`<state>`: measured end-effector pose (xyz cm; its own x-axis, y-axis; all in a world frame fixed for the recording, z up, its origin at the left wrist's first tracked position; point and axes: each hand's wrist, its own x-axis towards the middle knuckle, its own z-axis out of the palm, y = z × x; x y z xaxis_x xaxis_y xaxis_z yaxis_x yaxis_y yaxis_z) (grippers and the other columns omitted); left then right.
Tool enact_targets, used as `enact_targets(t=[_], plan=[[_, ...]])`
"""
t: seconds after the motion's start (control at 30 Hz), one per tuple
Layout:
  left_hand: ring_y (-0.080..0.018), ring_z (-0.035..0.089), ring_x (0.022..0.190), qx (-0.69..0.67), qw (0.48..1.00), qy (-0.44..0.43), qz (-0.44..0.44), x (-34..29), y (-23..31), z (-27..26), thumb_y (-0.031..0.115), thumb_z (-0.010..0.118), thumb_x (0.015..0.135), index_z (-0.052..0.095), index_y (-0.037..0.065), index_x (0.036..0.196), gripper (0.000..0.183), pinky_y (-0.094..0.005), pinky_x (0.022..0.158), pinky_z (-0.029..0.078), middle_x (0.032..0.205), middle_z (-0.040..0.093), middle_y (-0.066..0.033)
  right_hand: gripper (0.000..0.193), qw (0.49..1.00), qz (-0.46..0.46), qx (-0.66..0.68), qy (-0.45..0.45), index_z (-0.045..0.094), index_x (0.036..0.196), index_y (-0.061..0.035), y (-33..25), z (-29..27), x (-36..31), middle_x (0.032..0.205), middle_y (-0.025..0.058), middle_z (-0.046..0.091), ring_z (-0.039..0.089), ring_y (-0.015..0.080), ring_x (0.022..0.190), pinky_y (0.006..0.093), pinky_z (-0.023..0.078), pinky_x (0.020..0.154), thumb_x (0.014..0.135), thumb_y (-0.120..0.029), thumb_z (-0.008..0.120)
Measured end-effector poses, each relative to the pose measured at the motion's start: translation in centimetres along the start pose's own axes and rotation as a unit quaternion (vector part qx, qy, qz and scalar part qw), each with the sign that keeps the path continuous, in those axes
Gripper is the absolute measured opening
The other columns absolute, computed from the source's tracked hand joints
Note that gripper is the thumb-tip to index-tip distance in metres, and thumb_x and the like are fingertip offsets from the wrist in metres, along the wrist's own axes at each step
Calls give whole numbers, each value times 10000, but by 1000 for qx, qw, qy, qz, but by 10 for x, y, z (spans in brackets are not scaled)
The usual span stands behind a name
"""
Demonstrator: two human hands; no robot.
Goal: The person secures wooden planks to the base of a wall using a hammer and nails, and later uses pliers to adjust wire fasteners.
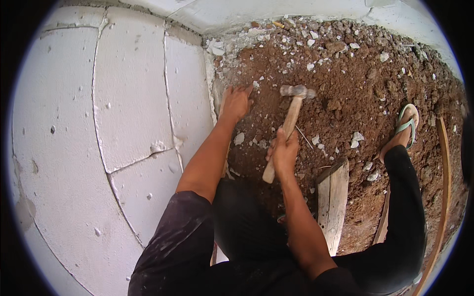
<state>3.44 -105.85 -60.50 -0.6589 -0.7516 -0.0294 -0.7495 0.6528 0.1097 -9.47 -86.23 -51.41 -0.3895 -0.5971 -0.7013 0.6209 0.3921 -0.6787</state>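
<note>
Hammer, one: wooden handle, metal head; found over the brown soil, near the middle of the view, head away from the wearer. Whether the head touched the soil could not be told.

Right hand, one: fingers closed around the handle, its butt sticking out below.

Left hand, one: reached forward beside the wall, fingers bent and bunched; whether they pinched anything could not be told.

Wood strip, one: partly hidden by the left forearm, along the foot of the wall.

State of work: in my judgement under way, the hammer gripped and the strip already laid beside the wall. Whether that strip was fixed, and how much remained, I could not tell.

Containers: none made out, so no contents listed.

Surroundings: white chips, many, scattered over soil; weathered plank, right of the right forearm; sandal, with green straps, on a foot; long bent-looking lath, far right.
</note>
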Motion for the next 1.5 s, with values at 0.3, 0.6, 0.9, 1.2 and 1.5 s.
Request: enact_targets(t=[0.3,0.6,0.9,1.2,1.5], plan=[[-357,667,1047,-149,980,-67,-112,-11,-20,5,96,581,943,770,109,1056,221,-527,1164,334,1069,745,-136,254,996,-69,58,15,447,1098,-6,-11,9,2,688,43,540,519,126,463,287,413,379,1066,-245,526],[-392,662,1012,-174,976,0,-133,-17,-23,15,56,614,930,765,63,1048,192,-481,1155,367,1058,737,-168,197,989,91,-30,-117,449,1096,-70,1,20,35,684,23,493,492,121,455,307,434,380,1071,-255,513],[-432,625,1073,-194,970,-21,-143,-5,-4,6,73,629,923,764,24,1017,172,-445,1102,423,1020,721,-232,208,997,-31,40,54,414,1109,-59,2,23,20,692,29,489,495,128,464,300,421,386,1076,-250,492],[-340,631,1207,-245,928,176,-218,1,-6,-83,50,588,965,624,-15,1299,342,-409,1063,471,1264,668,-224,207,994,-49,91,37,408,1085,-68,-29,11,-3,692,34,493,508,124,474,293,425,385,1082,-263,476],[-243,639,1184,-260,795,513,-190,-18,113,-234,50,500,1037,592,-64,1302,303,-353,993,501,1241,681,-197,198,989,120,-5,-81,431,1118,-63,3,26,13,694,26,504,505,123,474,311,437,383,1077,-246,494]])
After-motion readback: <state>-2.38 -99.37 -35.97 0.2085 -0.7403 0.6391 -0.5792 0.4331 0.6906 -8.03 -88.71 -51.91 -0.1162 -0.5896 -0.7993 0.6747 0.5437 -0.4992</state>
